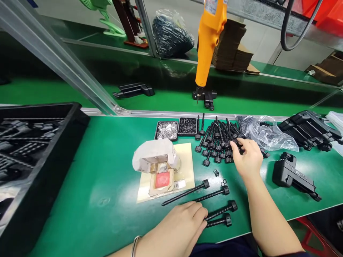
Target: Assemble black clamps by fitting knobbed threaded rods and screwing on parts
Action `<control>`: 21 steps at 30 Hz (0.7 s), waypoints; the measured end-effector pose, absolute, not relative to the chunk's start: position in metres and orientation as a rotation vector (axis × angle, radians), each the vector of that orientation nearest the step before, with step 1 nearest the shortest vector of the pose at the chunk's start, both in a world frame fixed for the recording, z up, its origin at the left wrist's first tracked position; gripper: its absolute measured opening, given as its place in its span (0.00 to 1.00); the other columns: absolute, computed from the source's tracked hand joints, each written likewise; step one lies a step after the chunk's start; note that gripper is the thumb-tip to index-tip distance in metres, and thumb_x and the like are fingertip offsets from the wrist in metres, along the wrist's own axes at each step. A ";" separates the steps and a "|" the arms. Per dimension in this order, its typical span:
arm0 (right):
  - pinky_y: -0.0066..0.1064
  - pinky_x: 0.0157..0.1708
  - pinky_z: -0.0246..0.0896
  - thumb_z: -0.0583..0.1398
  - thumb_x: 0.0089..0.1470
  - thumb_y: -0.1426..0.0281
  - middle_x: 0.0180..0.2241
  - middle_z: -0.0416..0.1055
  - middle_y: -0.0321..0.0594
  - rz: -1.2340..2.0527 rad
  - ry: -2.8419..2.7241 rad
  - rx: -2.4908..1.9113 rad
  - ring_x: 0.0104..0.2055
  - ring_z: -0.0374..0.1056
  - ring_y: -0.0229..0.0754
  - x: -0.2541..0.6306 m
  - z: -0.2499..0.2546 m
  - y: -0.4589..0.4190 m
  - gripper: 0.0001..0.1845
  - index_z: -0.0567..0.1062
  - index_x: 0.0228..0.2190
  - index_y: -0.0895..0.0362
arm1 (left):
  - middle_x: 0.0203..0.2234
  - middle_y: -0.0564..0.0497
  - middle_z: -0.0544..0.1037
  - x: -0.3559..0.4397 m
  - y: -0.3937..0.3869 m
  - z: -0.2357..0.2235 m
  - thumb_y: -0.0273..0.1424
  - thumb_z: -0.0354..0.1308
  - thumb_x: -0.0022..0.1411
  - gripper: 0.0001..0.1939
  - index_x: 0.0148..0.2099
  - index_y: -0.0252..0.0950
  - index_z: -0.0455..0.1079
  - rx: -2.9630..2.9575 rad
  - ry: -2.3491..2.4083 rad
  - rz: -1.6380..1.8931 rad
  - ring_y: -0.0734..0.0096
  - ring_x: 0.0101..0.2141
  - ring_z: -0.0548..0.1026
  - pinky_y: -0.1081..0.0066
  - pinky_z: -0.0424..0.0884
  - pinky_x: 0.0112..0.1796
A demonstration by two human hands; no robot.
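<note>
Left hand [184,223] lies flat, fingers loosely extended, touching four long black threaded bolts [214,203] near green bench's [107,178] front edge. Right hand [246,157], fingers curled, reaches into heaped black bolts [218,139] toward back edge; grasp unclear.

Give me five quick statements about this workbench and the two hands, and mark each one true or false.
1. The right hand reaches into the pile of black bolts. True.
2. The left hand holds the orange power screwdriver. False: the screwdriver hangs untouched above the belt, and the left hand rests on the green mat by four loose bolts.
3. Two small trays sit behind the pile's left side. True.
4. The black crate stands on the right. False: it is on the left.
5. The left wrist wears a bracelet. True.
</note>
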State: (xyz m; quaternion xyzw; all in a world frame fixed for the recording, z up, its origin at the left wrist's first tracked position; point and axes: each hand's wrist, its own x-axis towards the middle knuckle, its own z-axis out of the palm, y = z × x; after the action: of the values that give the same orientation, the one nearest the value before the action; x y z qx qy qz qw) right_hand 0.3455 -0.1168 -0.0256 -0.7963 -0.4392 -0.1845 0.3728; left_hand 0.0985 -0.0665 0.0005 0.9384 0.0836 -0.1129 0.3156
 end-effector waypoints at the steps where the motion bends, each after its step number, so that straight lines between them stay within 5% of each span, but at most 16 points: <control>1: 0.36 0.35 0.65 0.57 0.64 0.62 0.31 0.74 0.45 -0.407 -1.177 -2.012 0.31 0.67 0.44 0.343 -0.020 -0.120 0.17 0.79 0.35 0.61 | 0.35 0.47 0.78 0.097 -0.066 0.001 0.23 0.48 0.69 0.11 0.42 0.35 0.72 2.404 0.251 -0.262 0.58 0.37 0.78 0.62 0.75 0.39; 6: 0.24 0.24 0.60 0.64 0.55 0.76 0.23 0.71 0.31 0.176 -1.610 -1.939 0.22 0.64 0.33 0.332 0.008 -0.137 0.09 0.79 0.24 0.54 | 0.35 0.51 0.77 0.089 -0.061 -0.003 0.27 0.48 0.69 0.13 0.51 0.40 0.69 2.060 0.428 0.001 0.65 0.35 0.77 0.67 0.74 0.39; 11: 0.26 0.25 0.57 0.65 0.44 0.87 0.25 0.75 0.29 0.542 -1.783 -2.118 0.25 0.68 0.36 0.333 0.004 -0.142 0.16 0.80 0.23 0.53 | 0.34 0.52 0.75 0.077 -0.059 -0.007 0.37 0.52 0.70 0.20 0.63 0.42 0.62 1.658 0.444 0.143 0.70 0.31 0.75 0.70 0.75 0.37; 15: 0.29 0.26 0.52 0.63 0.40 0.87 0.25 0.77 0.35 0.665 -1.778 -2.282 0.27 0.70 0.42 0.332 -0.008 -0.137 0.15 0.80 0.22 0.55 | 0.34 0.53 0.74 0.077 -0.061 -0.003 0.41 0.55 0.70 0.17 0.58 0.44 0.64 1.388 0.500 0.276 0.77 0.24 0.73 0.75 0.72 0.28; 21: 0.29 0.27 0.48 0.58 0.37 0.89 0.21 0.73 0.37 0.751 -1.759 -2.276 0.25 0.66 0.40 0.330 -0.010 -0.135 0.15 0.74 0.16 0.58 | 0.40 0.50 0.73 0.082 -0.059 -0.001 0.42 0.52 0.71 0.11 0.46 0.44 0.72 1.546 0.555 0.431 0.74 0.29 0.76 0.75 0.76 0.32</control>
State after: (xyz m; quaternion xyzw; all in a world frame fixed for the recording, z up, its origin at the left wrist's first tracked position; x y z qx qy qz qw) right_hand 0.3300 -0.1345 -0.0103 -0.7629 -0.5896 0.2516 0.0844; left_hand 0.0822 -0.0585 -0.0006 0.6833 0.2453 0.1904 0.6608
